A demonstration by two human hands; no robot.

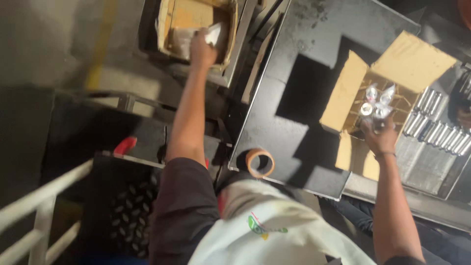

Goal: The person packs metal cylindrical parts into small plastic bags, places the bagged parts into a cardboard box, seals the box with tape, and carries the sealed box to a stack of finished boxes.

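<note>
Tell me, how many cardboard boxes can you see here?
2: one open cardboard box on the black table by the right hand; another box beyond the left hand. Others may be hidden.

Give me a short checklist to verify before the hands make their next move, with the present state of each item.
1. Left hand has a firm hold of the pale packet over the far box: cannot tell, the grip is blurred.
2. Right hand is at the open carton on the black table: ok.
3. Carton flaps are folded back, so the silver cans inside are reachable: ok.
4. Tape roll sits safely: not ok, it lies at the near table edge.
5. Row of cans beside the carton is apart from the right hand: ok.
</note>
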